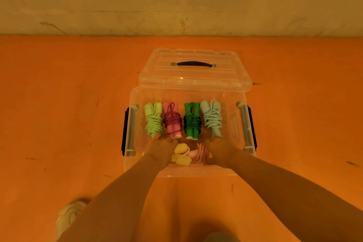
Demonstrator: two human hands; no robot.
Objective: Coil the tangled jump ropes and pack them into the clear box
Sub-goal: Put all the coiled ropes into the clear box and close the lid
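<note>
Nearly finished, judging from the head view. Clear box open on the orange floor, lid lying just behind it. Four coiled ropes in a row along the box's far side: light green, pink, dark green, pale blue. At the box's near side, left hand and right hand lowered inside, either side of a yellow bundle and a peach bundle. Grip hidden; cannot tell whether fingers hold or merely press. Left to do, seemingly: settling these last two, perhaps closing up. White shoe nearer than the box, to its left.
</note>
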